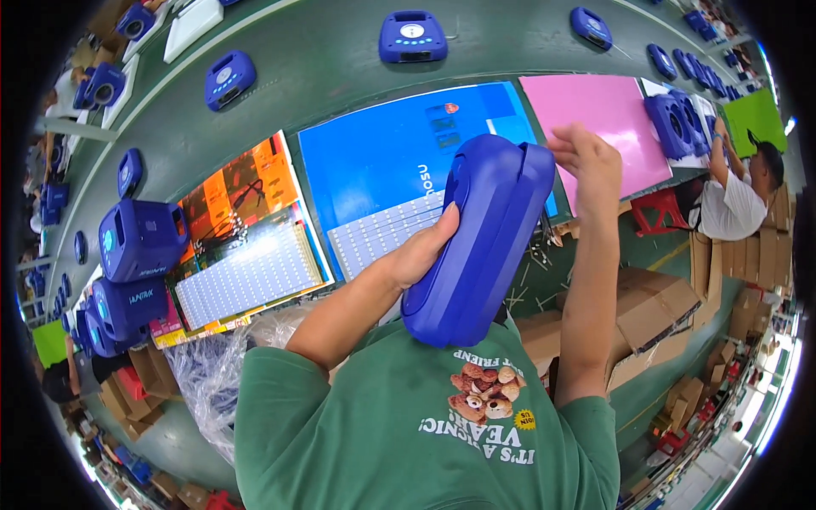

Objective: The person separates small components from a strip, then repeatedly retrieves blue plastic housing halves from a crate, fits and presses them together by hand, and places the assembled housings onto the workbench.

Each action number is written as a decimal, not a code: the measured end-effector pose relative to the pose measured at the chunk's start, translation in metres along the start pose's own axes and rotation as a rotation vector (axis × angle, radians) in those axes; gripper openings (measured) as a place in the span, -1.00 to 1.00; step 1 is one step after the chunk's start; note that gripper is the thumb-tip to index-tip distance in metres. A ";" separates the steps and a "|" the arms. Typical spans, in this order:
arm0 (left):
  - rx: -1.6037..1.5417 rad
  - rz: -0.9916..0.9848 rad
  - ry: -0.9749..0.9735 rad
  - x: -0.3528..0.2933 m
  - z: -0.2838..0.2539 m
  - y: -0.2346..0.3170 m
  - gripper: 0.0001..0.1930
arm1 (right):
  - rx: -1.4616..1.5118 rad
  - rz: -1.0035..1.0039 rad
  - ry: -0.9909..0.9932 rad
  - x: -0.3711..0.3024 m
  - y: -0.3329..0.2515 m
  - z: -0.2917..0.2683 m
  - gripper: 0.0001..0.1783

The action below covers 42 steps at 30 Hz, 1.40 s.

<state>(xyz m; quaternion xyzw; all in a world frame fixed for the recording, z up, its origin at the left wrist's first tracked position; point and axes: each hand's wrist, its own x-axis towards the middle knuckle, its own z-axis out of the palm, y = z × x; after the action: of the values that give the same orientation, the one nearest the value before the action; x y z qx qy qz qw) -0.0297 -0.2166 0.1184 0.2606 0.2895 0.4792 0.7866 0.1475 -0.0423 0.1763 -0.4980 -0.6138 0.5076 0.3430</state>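
A blue plastic speaker casing (pixel 480 246) is held up and tilted in front of my chest, its long ribbed side toward me. My left hand (pixel 425 246) grips its left side, the thumb lying on the casing and the other fingers hidden behind it. Beside the casing's upper right end is my right hand (pixel 591 161), fingers loosely bent and somewhat apart, with nothing visible in them. Whether those fingertips touch the casing I cannot tell. Beneath the casing lies a blue printed sheet (pixel 365 161) on the bench.
Blue speakers (pixel 140 242) stand at the left, by an orange printed sheet (pixel 246 187) and dotted label sheets (pixel 246 280). Blue panels (pixel 412 36) rest on the green conveyor (pixel 323 51). A pink sheet (pixel 595 127), a co-worker (pixel 735 195) and cardboard boxes (pixel 629 314) are right.
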 end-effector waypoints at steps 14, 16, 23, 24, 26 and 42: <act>-0.109 0.123 0.070 -0.020 -0.006 -0.001 -0.21 | 0.420 0.542 -0.355 -0.088 0.110 0.071 -0.39; -0.082 0.105 0.050 -0.024 -0.002 0.002 -0.21 | 0.455 0.521 -0.333 -0.089 0.107 0.070 -0.38; 0.008 0.196 -0.015 -0.041 0.005 0.000 -0.21 | 0.584 0.461 -0.303 -0.099 0.104 0.068 -0.37; 0.006 0.194 -0.002 -0.037 0.006 0.000 -0.21 | 0.605 0.460 -0.304 -0.101 0.101 0.063 -0.37; -0.101 0.142 0.090 -0.025 0.007 0.000 -0.22 | 0.661 0.463 -0.302 -0.098 0.090 0.063 -0.37; 0.042 0.162 -0.042 -0.031 0.015 0.018 -0.28 | 0.950 0.253 -0.197 -0.095 0.074 0.095 -0.34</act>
<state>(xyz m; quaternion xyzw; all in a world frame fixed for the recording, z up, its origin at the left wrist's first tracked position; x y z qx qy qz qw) -0.0418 -0.2390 0.1475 0.3095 0.2610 0.5294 0.7455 0.1042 -0.1609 0.0893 -0.3072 -0.2791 0.8133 0.4079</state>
